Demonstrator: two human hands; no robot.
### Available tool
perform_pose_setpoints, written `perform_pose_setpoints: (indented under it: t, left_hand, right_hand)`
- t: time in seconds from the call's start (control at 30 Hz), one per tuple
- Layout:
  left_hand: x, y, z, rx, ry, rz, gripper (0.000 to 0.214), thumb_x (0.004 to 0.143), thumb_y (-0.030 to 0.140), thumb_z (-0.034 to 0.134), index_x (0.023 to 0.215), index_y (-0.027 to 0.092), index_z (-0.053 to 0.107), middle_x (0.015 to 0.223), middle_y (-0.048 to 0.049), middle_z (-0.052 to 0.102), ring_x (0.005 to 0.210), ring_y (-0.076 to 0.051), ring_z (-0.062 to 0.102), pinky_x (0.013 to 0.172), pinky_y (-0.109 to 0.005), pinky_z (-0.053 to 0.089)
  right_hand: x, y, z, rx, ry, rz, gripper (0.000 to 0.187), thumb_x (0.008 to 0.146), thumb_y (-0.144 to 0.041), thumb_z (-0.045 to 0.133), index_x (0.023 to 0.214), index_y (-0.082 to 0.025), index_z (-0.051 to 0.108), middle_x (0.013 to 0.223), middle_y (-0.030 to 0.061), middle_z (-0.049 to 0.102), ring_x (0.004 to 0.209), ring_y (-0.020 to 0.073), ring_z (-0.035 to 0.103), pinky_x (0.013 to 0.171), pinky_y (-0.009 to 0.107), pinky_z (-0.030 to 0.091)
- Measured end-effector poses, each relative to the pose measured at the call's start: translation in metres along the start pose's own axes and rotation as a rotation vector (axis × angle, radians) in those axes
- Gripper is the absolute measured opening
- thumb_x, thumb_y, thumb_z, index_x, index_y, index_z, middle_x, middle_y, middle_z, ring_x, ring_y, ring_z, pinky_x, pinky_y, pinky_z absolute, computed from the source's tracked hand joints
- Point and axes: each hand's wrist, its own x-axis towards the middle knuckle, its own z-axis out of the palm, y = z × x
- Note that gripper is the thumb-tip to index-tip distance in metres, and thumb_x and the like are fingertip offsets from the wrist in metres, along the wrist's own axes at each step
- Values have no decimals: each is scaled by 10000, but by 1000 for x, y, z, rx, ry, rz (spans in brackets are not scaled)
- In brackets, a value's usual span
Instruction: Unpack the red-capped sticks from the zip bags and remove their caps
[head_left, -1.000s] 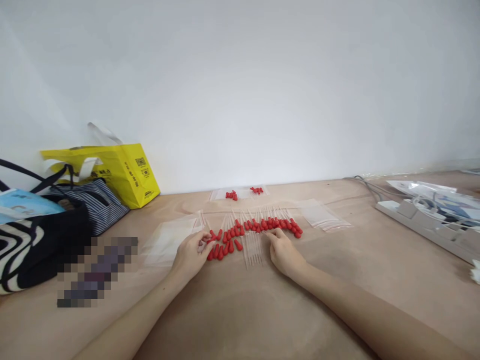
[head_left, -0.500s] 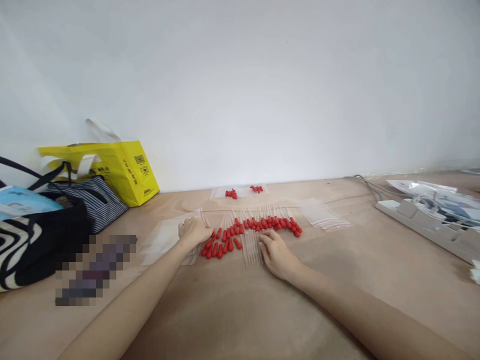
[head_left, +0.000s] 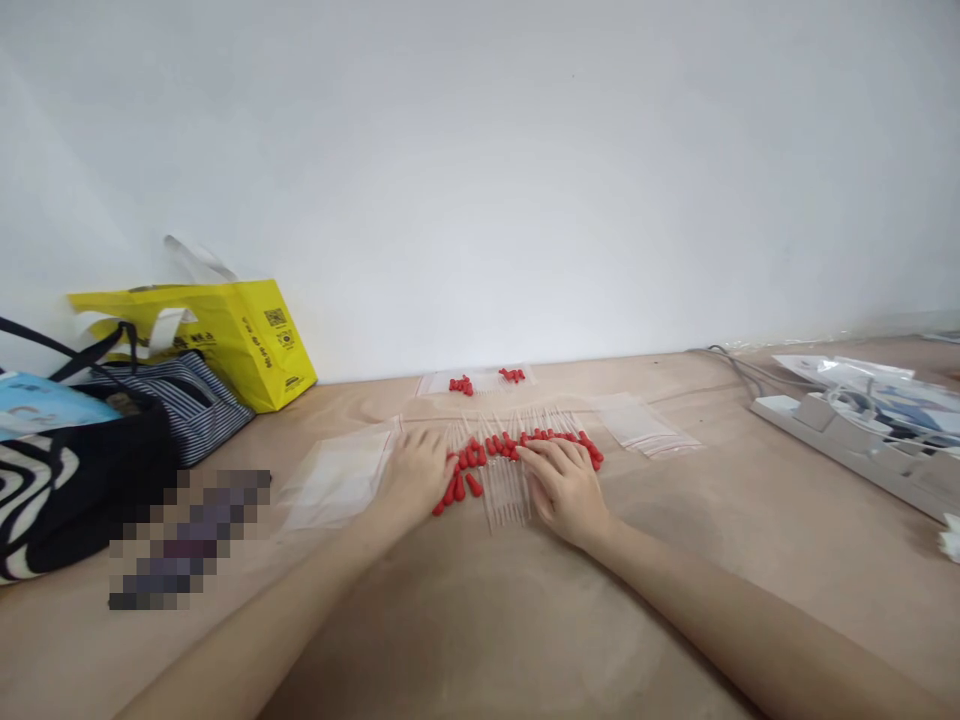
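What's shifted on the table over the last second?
The left hand slid right, onto the left end of the red-capped droppers, covering several. The right hand moved up and now lies flat over the row. The clear bags, the yellow bag and the power strip stayed put.

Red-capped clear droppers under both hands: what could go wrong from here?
The left hand and right hand lie flat on the red-capped clear droppers, so pressing down might crack the thin tubes. The tubes look round, and a sideways sweep could roll some apart or onto the clear zip bag beside the left hand. Loose red caps near that hand may scatter.
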Motion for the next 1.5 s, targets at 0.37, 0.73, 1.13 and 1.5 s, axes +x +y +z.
perform_pose_setpoints:
  t: [0.37, 0.73, 1.13, 1.5]
  left_hand:
    - [-25, 37, 28, 219, 487, 426, 234, 879, 185, 352, 808, 104, 559, 750, -53, 619, 820, -187, 578, 887, -385, 366]
    - [-24, 30, 43, -56, 476, 412, 268, 885, 198, 336, 983, 147, 580, 1169, -56, 559, 1140, -213, 448, 970, -437, 289]
    - [-27, 33, 38, -12, 508, 444, 274, 867, 187, 351, 857, 163, 623, 1150, -46, 573, 1146, -215, 441, 1047, -488, 131]
    - [-31, 25, 32, -4, 482, 374, 265, 758, 110, 410, 818, 248, 628, 1182, 43, 548, 1129, -278, 428, 999, -606, 31]
  right_hand:
    - [0, -2, 7, -130, 44, -305, 175, 829, -251, 491, 963, -246, 603, 1011, 0, 638, 1061, 190, 475, 1014, 470, 129]
    - [-2, -3, 10, -60, 43, -272, 161, 826, -239, 490, 926, -235, 615, 967, -10, 659, 1019, 169, 513, 1020, 459, 145]
    - [-2, -6, 10, -44, -42, -305, 155, 809, -175, 468, 773, -221, 612, 997, -22, 649, 1102, 196, 459, 1025, 526, -10]
    - [-6, 0, 7, -35, -7, -241, 144, 823, -230, 475, 754, -226, 602, 965, -46, 659, 1083, 204, 469, 1000, 551, -17]
